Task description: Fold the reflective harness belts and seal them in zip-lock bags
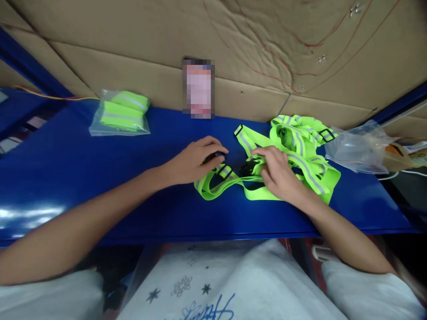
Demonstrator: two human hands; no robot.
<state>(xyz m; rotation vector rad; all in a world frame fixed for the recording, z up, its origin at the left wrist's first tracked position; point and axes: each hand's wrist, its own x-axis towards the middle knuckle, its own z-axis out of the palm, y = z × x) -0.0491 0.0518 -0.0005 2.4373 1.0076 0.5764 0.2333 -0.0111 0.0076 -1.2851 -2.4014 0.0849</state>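
Note:
Neon yellow-green straps (313,178) with grey reflective stripes lie in a loose tangle on the blue table (160,213), right of centre. Black buckles are fitted on them, one (224,171) beside my left fingers. My left hand (198,160) is curled around a small black piece at the left end of the straps; its thumb and fingers wrap it. My right hand (276,171) rests over the middle of the tangle, index finger stretched out and the other fingers partly bent. Whether it grips a strap underneath is hidden.
A clear bag (122,113) of folded green straps lies at the back left. A phone-like object (199,89), blurred out, leans on the cardboard wall (133,40). At the right are a clear plastic bag (360,146) and a brown package (396,156).

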